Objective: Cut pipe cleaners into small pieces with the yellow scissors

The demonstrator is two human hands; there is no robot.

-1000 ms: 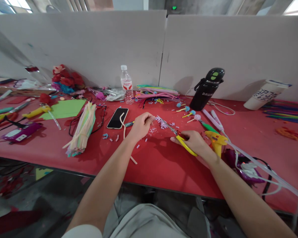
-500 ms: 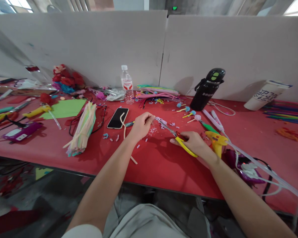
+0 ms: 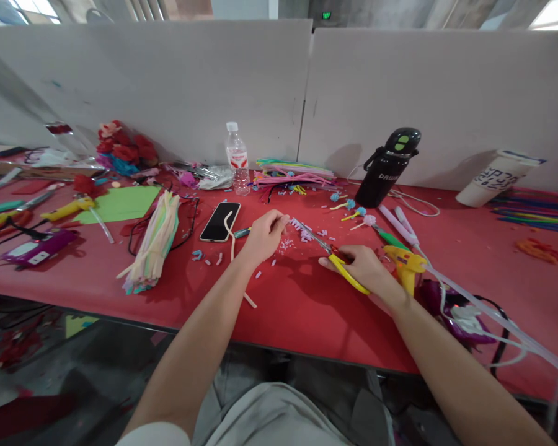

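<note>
My left hand [image 3: 264, 236] pinches a thin pale pipe cleaner [image 3: 233, 246] that loops back over a black phone [image 3: 221, 221] and trails toward the table's front edge. My right hand [image 3: 366, 271] grips yellow-handled scissors [image 3: 335, 258], whose blades point up-left at my left fingertips. Small lilac and blue cut pieces [image 3: 302, 230] lie scattered on the red table [image 3: 297, 303] between and beyond both hands.
A yellow glue gun [image 3: 405, 266] stands just right of my right hand. Behind are a black flask [image 3: 387, 166], a water bottle [image 3: 237, 157], stacked pipe cleaners [image 3: 292, 171] and a white cup [image 3: 495, 178]. A bundle of pastel pipe cleaners [image 3: 154, 243] lies left.
The scissor blades have shifted slightly near my left fingertips; both hands otherwise stay where they were.
</note>
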